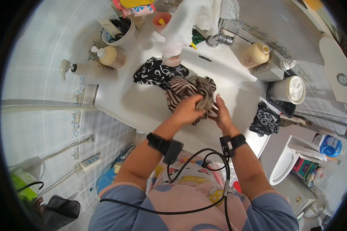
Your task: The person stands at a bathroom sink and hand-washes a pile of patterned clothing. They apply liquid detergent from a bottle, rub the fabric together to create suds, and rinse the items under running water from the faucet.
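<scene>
In the white sink (142,104), my left hand (188,109) is closed on a bunched striped cloth (180,89), dark and pale. A crumpled grey-brown part (204,92) of the bundle sticks up by its fingers. Just to the right, my right hand (222,114) has its fingers apart, close beside the bundle; whether its fingertips touch the fabric is hard to see. Against the bundle's far left side lies a black cloth with white patterns (154,73). Both wrists wear black straps with small devices.
White towels (192,23) hang over the sink's back by a metal faucet (219,39). Pump bottles (111,57) stand at left, a cream bottle (255,55) and a white tub (289,89) at right. A dark patterned cloth (265,119) lies on the right rim. Black cables (204,154) cross my front.
</scene>
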Demonstrator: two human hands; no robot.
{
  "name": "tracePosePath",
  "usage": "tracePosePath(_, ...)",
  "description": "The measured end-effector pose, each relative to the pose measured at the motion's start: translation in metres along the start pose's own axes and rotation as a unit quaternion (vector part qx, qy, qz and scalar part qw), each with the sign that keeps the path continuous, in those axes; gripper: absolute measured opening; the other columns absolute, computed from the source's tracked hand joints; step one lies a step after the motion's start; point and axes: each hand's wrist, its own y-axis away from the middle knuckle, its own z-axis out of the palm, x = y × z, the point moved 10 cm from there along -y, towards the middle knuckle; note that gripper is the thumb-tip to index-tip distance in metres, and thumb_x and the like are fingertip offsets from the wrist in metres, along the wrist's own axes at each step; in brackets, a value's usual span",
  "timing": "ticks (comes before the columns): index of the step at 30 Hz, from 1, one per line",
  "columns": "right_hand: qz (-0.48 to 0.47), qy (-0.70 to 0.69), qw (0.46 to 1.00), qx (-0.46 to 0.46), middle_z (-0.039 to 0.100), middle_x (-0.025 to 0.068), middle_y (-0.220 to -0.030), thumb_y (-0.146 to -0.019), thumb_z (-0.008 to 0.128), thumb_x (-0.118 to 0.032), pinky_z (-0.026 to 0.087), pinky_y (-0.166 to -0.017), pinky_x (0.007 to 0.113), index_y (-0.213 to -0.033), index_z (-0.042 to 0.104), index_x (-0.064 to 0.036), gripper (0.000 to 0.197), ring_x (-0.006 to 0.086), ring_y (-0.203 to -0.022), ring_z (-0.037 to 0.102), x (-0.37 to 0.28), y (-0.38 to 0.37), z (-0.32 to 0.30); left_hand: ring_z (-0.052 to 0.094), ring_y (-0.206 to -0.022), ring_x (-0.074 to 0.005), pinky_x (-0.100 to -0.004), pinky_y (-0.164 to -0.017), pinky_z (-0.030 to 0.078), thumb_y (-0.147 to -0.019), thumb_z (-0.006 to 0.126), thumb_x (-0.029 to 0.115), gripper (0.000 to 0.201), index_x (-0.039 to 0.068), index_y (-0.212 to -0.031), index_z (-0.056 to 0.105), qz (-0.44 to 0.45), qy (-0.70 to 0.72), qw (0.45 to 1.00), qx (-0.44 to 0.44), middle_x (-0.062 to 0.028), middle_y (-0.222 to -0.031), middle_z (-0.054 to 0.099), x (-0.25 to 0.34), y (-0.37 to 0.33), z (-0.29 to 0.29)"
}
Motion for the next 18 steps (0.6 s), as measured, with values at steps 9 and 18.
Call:
tracePosePath(9,-0.101,-0.177,0.971,-0.128,0.055,0.0112,-0.117,-0.084,0.046,-0.012,0.048,-0.090,0.038,-0.129,0.040,-0.0055,0.045,0.0232,-0.100,0.058,-0.043,0.027,-0.005,0.058,-0.098,-0.0252,-0.0320,-0.087,0.044,-0.077,0.068,0.022,0.049,-0.002,-0.116,0.052,0.044,0.099,0.980,-0.165,-0.0160,-0.107,0.059,0.021,0.051,0.034)
tracePosePath(18,-0.231,-0.223,0.946,-0.050,0.051,0.0124,-0.121,-0.065,0.045,-0.015,0.038,-0.099,0.036,-0.125,0.045,-0.0045,0.061,0.0267,-0.111,0.049,-0.119,0.075,-0.041,0.056,-0.095,-0.0203,-0.0341,-0.081,0.048,-0.071,0.074,0.012,0.057,0.012,-0.123,0.050,-0.090,0.128,0.981,-0.116,-0.0125,-0.111,0.055,-0.070,0.040,-0.015)
